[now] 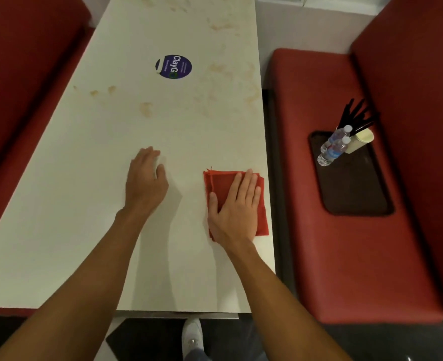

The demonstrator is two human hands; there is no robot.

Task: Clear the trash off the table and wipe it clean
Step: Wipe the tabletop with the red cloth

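Both forearms reach over the near edge of the white table (71,230). Right hand (237,204) lies flat on the folded red cloth (216,183), fingers straight and pressing, with cloth showing just past the fingertips. Left hand (146,181) curls fingers and thumb round a small white scrap (160,161), probably tissue. Beyond both sets of fingertips lie tan stains (146,109) and a round ClayGo sticker (173,66). To wipe well, I judge: lift the scrap clear first, then push the cloth forward under even palm weight, in overlapping lanes through the stains.
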